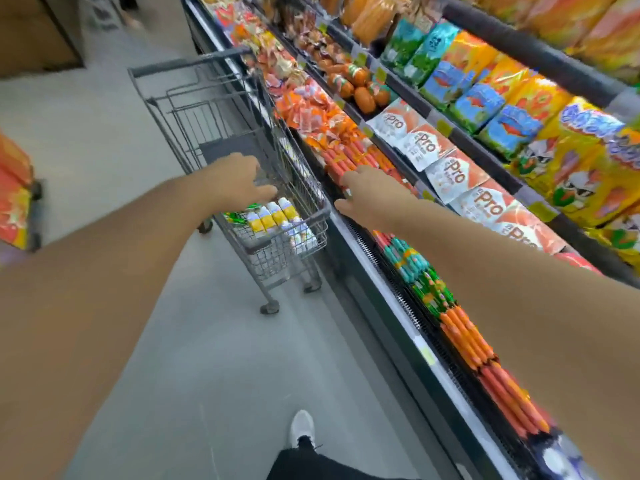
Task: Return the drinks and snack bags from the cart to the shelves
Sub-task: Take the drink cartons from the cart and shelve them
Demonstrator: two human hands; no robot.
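Note:
A grey wire cart (pixel 304 216) stands in the aisle against the chilled shelf. In its near end lie several small yellow-and-white drink bottles (pixel 273 216) and a green snack bag (pixel 239 216). My left hand (pixel 239 180) reaches over the cart basket above the bottles, fingers extended, holding nothing. My right hand (pixel 370 192) is stretched toward the shelf edge just right of the cart, fingers loosely extended over the orange sausage packs (pixel 349 157), with nothing in it.
The chilled shelf (pixel 391 296) runs along the right, filled with sausages, white "Pro" packs (pixel 450 168) and yellow snack bags (pixel 571 157). Grey floor lies to the left. A display with orange packs (pixel 14 188) is at the left edge. My shoe (pixel 302 427) is below.

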